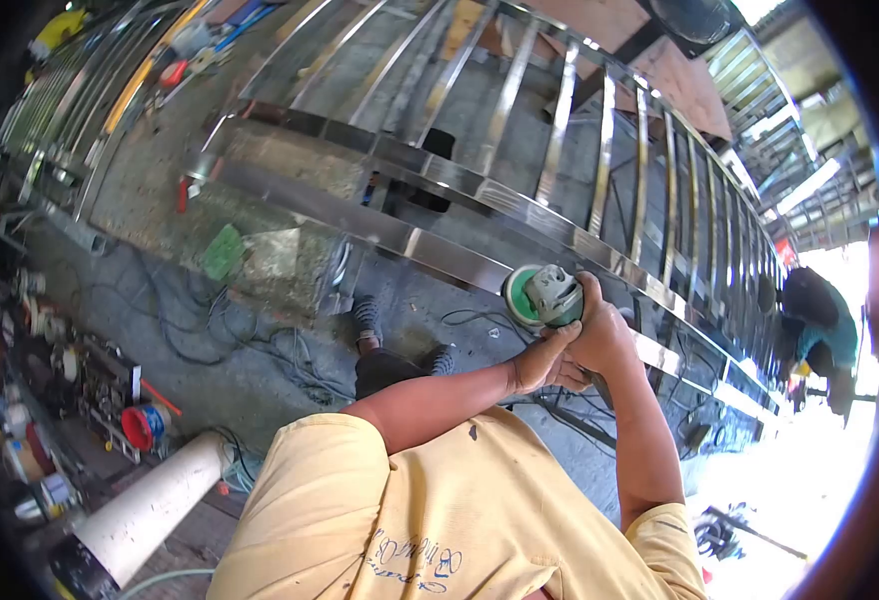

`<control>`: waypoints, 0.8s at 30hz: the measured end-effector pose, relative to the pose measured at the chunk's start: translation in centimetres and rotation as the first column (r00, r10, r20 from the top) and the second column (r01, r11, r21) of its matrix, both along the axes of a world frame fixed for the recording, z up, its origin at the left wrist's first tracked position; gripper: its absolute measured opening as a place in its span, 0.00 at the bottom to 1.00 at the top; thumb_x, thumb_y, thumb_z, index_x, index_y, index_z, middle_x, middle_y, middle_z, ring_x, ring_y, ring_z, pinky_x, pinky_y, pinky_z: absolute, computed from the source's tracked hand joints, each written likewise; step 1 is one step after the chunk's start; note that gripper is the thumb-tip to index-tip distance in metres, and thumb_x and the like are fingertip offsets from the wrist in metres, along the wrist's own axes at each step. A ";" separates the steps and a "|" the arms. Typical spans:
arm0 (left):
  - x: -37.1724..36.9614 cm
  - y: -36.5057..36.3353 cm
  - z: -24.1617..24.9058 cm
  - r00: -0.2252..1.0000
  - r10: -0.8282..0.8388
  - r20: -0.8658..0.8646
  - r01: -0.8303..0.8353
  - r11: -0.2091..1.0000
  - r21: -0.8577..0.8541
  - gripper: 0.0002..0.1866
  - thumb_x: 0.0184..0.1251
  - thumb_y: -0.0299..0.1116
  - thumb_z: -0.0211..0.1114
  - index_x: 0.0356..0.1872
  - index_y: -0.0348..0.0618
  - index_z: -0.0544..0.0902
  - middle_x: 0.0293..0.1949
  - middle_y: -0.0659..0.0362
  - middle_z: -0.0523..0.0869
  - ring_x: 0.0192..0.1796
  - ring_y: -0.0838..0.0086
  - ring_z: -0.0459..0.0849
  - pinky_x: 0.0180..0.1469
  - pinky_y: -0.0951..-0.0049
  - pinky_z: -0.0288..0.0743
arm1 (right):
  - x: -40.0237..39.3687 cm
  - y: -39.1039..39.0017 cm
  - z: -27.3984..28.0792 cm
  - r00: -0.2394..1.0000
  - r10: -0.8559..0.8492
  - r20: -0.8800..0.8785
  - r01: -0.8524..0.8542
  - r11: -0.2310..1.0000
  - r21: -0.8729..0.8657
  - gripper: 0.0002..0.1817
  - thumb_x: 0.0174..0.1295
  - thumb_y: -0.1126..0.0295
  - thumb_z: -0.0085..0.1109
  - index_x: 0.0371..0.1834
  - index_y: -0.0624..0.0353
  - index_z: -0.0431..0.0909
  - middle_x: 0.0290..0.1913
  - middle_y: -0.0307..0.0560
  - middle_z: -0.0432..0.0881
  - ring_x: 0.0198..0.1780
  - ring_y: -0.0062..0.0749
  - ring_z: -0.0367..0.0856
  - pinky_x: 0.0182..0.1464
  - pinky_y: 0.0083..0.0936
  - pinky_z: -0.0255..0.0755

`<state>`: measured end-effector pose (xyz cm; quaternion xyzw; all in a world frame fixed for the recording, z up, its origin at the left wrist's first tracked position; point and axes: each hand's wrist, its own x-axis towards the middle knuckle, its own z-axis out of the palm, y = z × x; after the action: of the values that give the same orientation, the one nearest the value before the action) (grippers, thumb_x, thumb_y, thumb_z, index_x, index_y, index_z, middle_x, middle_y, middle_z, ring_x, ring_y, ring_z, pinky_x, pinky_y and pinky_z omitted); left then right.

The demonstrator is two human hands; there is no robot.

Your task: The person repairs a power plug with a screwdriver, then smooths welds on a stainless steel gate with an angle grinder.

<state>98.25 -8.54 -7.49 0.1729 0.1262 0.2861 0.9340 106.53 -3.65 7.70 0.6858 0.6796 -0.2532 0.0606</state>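
An angle grinder [557,297] with a green-rimmed disc [522,294] is held in front of my body, its disc against or close to the lower rail [460,262] of a shiny metal frame. My right hand [603,328] is wrapped round the tool's body. Beside it, my left hand [548,362] is closed at the grinder's near side, with some fingers hidden under the tool. The frame's many upright bars [558,125] run away from me beyond the rail.
Cables [290,360] lie on the floor near my feet. A green cloth-like piece [224,252] is on the stained surface at left. A red-and-blue container [143,427] and a pale cylinder [155,510] stand lower left. Another person [828,325] bends at the far right.
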 end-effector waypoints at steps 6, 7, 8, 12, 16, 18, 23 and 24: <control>5.5 -1.6 -2.1 0.929 -0.369 0.001 0.369 0.929 0.025 0.48 0.71 0.77 0.49 0.72 0.42 0.72 0.60 0.48 0.86 0.57 0.56 0.87 0.62 0.52 0.79 | 6.8 -5.1 -1.8 0.969 -0.242 -0.043 0.245 0.965 0.094 0.52 0.54 0.55 0.76 0.79 0.58 0.57 0.49 0.70 0.87 0.54 0.66 0.86 0.55 0.48 0.79; 5.8 -1.9 -2.4 0.939 -0.339 -0.064 0.340 0.940 0.021 0.46 0.72 0.76 0.48 0.72 0.43 0.72 0.61 0.49 0.85 0.58 0.56 0.87 0.62 0.51 0.79 | 7.0 -5.6 -2.0 0.963 -0.255 -0.085 0.263 0.960 0.100 0.51 0.54 0.57 0.76 0.79 0.59 0.56 0.49 0.70 0.87 0.53 0.66 0.87 0.55 0.49 0.80; 5.3 -2.2 -2.1 0.942 -0.310 -0.130 0.315 0.949 0.020 0.45 0.73 0.74 0.48 0.72 0.44 0.72 0.61 0.49 0.85 0.59 0.56 0.87 0.62 0.51 0.79 | 7.2 -6.0 -2.4 0.954 -0.272 -0.129 0.286 0.953 0.105 0.51 0.54 0.58 0.75 0.79 0.59 0.56 0.48 0.70 0.87 0.53 0.66 0.87 0.54 0.49 0.80; 0.2 -2.9 -2.5 0.944 -0.103 -0.314 0.110 0.994 0.002 0.43 0.74 0.72 0.47 0.74 0.45 0.69 0.67 0.52 0.78 0.67 0.62 0.81 0.59 0.56 0.85 | 3.7 -6.5 -4.8 0.928 -0.341 -0.147 0.352 0.935 0.051 0.48 0.57 0.66 0.64 0.81 0.63 0.52 0.46 0.70 0.87 0.50 0.65 0.87 0.53 0.52 0.80; -6.8 -2.1 2.0 0.925 -0.053 -0.377 0.008 0.993 -0.118 0.34 0.77 0.62 0.49 0.71 0.49 0.73 0.64 0.58 0.81 0.65 0.65 0.82 0.60 0.58 0.84 | -1.3 -5.5 -6.0 0.876 -0.291 -0.384 0.310 0.951 -0.014 0.50 0.56 0.63 0.64 0.82 0.64 0.50 0.50 0.71 0.85 0.53 0.67 0.85 0.56 0.51 0.78; -8.2 -2.8 3.2 0.859 0.049 -0.510 -0.107 0.990 -0.086 0.31 0.76 0.61 0.49 0.69 0.51 0.75 0.63 0.59 0.82 0.65 0.65 0.82 0.63 0.57 0.80 | -3.0 -6.0 -7.7 0.830 -0.237 -0.505 0.290 0.956 0.028 0.50 0.57 0.58 0.67 0.81 0.64 0.52 0.49 0.71 0.85 0.53 0.69 0.85 0.56 0.50 0.78; -6.5 -3.2 3.6 0.781 -0.100 -0.617 0.014 0.990 -0.142 0.28 0.78 0.59 0.50 0.67 0.53 0.77 0.61 0.62 0.83 0.63 0.68 0.82 0.64 0.62 0.78 | 0.1 -7.5 -6.0 0.764 -0.369 -0.530 0.400 0.915 -0.061 0.50 0.60 0.54 0.69 0.80 0.66 0.54 0.50 0.68 0.86 0.53 0.65 0.86 0.56 0.51 0.78; -5.1 -2.8 2.4 0.820 -0.167 -0.548 0.122 0.985 -0.118 0.27 0.79 0.60 0.49 0.65 0.54 0.78 0.59 0.63 0.83 0.61 0.71 0.83 0.62 0.63 0.80 | 1.8 -8.1 -6.5 0.737 -0.408 -0.538 0.467 0.884 -0.031 0.51 0.60 0.52 0.71 0.79 0.66 0.54 0.49 0.68 0.87 0.52 0.64 0.87 0.55 0.49 0.79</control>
<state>93.18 -11.35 -5.13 0.2214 0.3896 0.1466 0.8819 108.31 -11.76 1.21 0.7312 0.5014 -0.4030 -0.2271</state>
